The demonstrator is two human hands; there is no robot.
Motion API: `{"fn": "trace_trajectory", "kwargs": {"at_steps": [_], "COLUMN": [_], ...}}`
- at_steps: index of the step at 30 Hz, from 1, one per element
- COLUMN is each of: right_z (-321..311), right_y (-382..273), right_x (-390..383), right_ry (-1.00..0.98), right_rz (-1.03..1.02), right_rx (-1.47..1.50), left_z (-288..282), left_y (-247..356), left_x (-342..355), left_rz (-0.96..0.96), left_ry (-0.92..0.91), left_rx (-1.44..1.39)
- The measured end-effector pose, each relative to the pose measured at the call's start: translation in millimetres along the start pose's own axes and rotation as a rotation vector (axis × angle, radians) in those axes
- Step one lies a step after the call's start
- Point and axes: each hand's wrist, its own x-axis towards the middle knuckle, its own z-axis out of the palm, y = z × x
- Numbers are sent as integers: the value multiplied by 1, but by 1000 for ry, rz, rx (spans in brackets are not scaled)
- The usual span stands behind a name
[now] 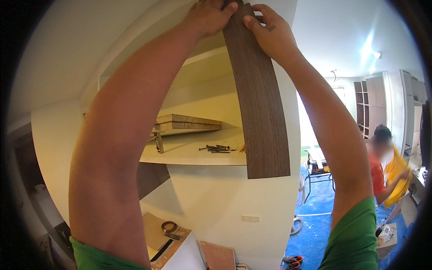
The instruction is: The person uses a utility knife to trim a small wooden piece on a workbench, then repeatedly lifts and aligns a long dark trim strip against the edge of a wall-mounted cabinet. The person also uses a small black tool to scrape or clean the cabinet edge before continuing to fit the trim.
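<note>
A long dark wood-grain strip hangs nearly upright in front of the cabinet's right side, its top running out of view. My left hand holds the strip's left edge near the top, thumb on its face; some of its fingers are cut off or hidden. On the opposite edge, my right hand pinches the strip between thumb and fingers. Behind it is an open pale shelf carrying stacked boards, a small metal clamp-like piece and a pile of dark screws.
Below stands a low cabinet with a tape roll on top, beside a leaning board. A wall plate is beneath the shelf. At right, another person handles yellow cloth above blue floor sheeting.
</note>
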Motion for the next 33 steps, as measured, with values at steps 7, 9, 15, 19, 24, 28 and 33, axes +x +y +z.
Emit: {"fn": "trace_trajectory", "kwargs": {"at_steps": [7,9,15,19,24,28,33], "right_z": [-12,-2,9,9,9,12,12], "right_y": [-14,1,16,13,1,6,1], "right_x": [-11,-1,5,1,-3,-2,-1], "right_ry": [-3,1,32,76,72,91,87], "right_rz": [-15,26,-5,-11,30,20,21], "right_rx": [48,135,-68,-32,-26,-23,-53], "left_z": [-11,-13,-12,0,1,-1,-6], "left_y": [14,15,13,13,15,17,14], "left_x": [-6,-8,-9,-9,-17,-14,-14], "left_rz": [13,-13,-45,-61,-87,-97,-101], "left_ry": [-11,-14,-31,25,61,40,22], "left_rx": [-46,-39,-65,-104,-139,-109,-50]}}
